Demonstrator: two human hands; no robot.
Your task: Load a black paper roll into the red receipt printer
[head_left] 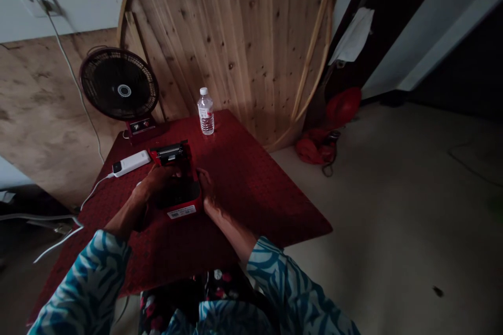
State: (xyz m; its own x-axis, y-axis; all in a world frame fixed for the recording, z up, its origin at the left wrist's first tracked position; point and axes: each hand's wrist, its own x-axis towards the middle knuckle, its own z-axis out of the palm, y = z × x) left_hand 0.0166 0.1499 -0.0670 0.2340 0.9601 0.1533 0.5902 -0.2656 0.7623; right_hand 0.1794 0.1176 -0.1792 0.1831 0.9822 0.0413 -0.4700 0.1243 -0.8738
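Note:
A red box-like device (pixel 198 204) sits near the middle of the red table, a white printed label on its near face. Its dark interior faces up, and a black part with a silvery bar (pixel 172 152) stands at its far end. My right hand (pixel 207 191) is wrapped along the device's right side, holding it. Over the left side of the device lies my left hand (pixel 156 180), its fingers reaching inward. Dim light and the device hide those fingertips, so I cannot tell what they grip.
A white power bank (pixel 131 163) with a cable lies left of the device. Behind stand a dark red fan (pixel 121 86) and a plastic water bottle (pixel 206 112). The red table (pixel 255 188) ends at right above the floor. A round wooden tabletop (pixel 243 36) leans on the wall.

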